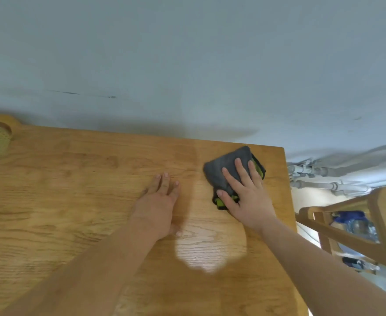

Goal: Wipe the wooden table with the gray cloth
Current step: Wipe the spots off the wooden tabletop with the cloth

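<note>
Wide open run of bare desk (pixel 62 201) to the left, nothing standing on it from the middle all the way out to the left edge. The left hand (pixel 157 208) lies flat mid-desk, the one thing in the way of a sweep leftward from the cloth (pixel 228 169). The right hand (pixel 244 195) presses that cloth near the far right corner, tight quarters there: the wall (pixel 187 65) closes off the far edge, the right edge drops away just beside it. Past that edge, pipes (pixel 324 176) along the wall and a wooden chair (pixel 379 224). Near side of the desk is free too.
</note>
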Motion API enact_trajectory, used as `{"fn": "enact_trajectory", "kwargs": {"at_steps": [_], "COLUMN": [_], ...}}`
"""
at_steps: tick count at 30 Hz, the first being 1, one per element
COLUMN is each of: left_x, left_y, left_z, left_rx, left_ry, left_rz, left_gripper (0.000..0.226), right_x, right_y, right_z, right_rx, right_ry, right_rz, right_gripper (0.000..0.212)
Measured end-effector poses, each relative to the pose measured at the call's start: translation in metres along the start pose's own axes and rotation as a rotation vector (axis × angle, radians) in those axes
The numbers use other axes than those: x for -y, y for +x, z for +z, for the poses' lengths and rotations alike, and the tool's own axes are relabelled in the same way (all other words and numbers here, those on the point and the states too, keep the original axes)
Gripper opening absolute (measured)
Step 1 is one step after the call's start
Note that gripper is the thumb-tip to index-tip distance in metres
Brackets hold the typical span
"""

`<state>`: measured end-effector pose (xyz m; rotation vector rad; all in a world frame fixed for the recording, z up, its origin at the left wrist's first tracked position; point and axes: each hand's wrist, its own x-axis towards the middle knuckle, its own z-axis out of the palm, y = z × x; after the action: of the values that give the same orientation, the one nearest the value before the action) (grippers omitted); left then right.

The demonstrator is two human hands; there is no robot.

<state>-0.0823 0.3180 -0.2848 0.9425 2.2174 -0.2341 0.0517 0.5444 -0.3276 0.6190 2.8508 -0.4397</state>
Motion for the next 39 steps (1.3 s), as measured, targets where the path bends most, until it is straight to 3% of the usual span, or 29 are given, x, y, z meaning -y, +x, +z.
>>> {"fn": "enact_trajectory", "kwargs": {"at_steps": [2, 5, 10, 13, 17, 21, 24, 27, 30, 33, 39], "left_x": [-0.002, -0.005, -0.02, -0.055, -0.123, -0.174, -0.183, -0.176, -0.162, -0.14, -0.058], "left_y": [0.0, -0.003, -0.025, -0.056, -0.098, -0.11, -0.107, -0.107, -0.11, -0.105, -0.074], "left_z": [-0.001, 0.0, 0.011, 0.031, 0.074, 0.108, 0.121, 0.118, 0.115, 0.115, 0.084], "left_rx": [0.001, -0.017, -0.103, -0.219, -0.221, -0.087, -0.074, -0.073, -0.066, -0.099, -0.163], "left_ry": [-0.011, -0.021, -0.03, -0.056, -0.122, -0.095, -0.047, -0.015, 0.001, 0.069, 0.043], "left_rz": [-0.017, -0.046, -0.102, 0.009, 0.326, 0.462, 0.386, 0.377, 0.394, 0.366, 0.223], "left_gripper": [0.131, 0.133, 0.117, 0.093, 0.084, 0.087, 0.086, 0.08, 0.084, 0.09, 0.077], "right_x": [-0.036, -0.057, -0.012, 0.019, 0.037, 0.009, -0.017, -0.025, -0.012, 0.01, 0.051], "right_y": [-0.027, -0.067, -0.125, -0.16, -0.215, -0.251, -0.271, -0.276, -0.26, -0.236, -0.176], "right_z": [-0.002, -0.002, 0.018, 0.033, 0.041, 0.021, -0.001, -0.014, -0.024, -0.03, -0.033], "right_rx": [0.023, -0.011, 0.022, 0.065, 0.141, 0.164, 0.025, -0.1, -0.06, 0.009, 0.156], "right_ry": [0.022, 0.084, 0.077, 0.077, 0.092, 0.487, 0.797, 0.667, 0.651, 0.563, 0.357], "right_rz": [-0.022, 0.144, 0.446, 0.421, 0.227, 0.128, 0.381, 0.534, 0.477, 0.367, 0.3], "right_gripper": [0.073, 0.076, 0.073, 0.073, 0.076, 0.079, 0.05, 0.033, 0.032, 0.039, 0.061]}}
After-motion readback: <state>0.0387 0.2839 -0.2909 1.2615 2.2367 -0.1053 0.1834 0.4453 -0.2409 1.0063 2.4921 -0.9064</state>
